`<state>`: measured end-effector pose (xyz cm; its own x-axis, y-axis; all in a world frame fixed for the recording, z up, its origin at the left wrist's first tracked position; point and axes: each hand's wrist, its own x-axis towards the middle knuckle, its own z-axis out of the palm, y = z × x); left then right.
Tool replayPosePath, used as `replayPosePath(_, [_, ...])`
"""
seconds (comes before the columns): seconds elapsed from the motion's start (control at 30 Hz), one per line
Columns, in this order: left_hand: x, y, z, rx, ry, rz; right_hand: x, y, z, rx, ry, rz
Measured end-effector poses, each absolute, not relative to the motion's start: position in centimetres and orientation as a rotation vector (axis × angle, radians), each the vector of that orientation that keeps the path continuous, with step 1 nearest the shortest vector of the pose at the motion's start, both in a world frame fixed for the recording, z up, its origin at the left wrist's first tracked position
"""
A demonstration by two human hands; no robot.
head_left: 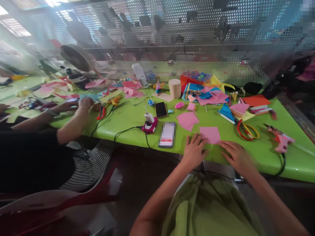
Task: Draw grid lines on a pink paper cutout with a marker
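Note:
A pink paper square [210, 134] lies flat on the green table [128, 131] right in front of me. At its left edge rests my left hand [195, 150], fingers spread and touching the sheet. My right hand [237, 156] is open too, with its fingertips at the lower right corner of the square. Just behind lies a small stack of pink paper sheets [187, 121]. To the left of my left hand is a lit phone [167, 134]. Scissors with red and yellow handles [247, 130] lie to the right of the sheet.
A pink glue gun [283, 139] with a black cord lies at the right. A magenta power adapter [150, 125], a dark phone [160, 109] and a beige cup [174, 88] stand or lie farther left. On the left, a co-worker's hand [86, 102] works among paper scraps.

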<state>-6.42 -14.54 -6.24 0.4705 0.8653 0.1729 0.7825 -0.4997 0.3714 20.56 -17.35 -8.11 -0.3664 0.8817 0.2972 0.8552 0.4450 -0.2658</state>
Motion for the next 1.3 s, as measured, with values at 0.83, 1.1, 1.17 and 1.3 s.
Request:
replayPosePath(0.83, [-5.3, -13.8, -4.5, 2.486, 1.424, 0.405, 23.4, -20.1, -7.9, -1.699, -2.223, 0.163])
replayPosePath(1.1, [-3.3, -14.4, -4.4, 2.423, 1.346, 0.532, 23.7, -20.6, -8.5, -1.709, -2.108, 0.121])
replayPosePath(1.17, [-3.7, -14.0, -4.2, 2.455, 1.224, 0.517, 23.7, -20.8, -8.4, -1.665, -2.082, 0.155])
replayPosePath(1.3, [-5.1, -14.0, -4.1, 2.543, 1.103, 0.375, 23.6, -21.3, -7.9, -1.584, -2.164, 0.217])
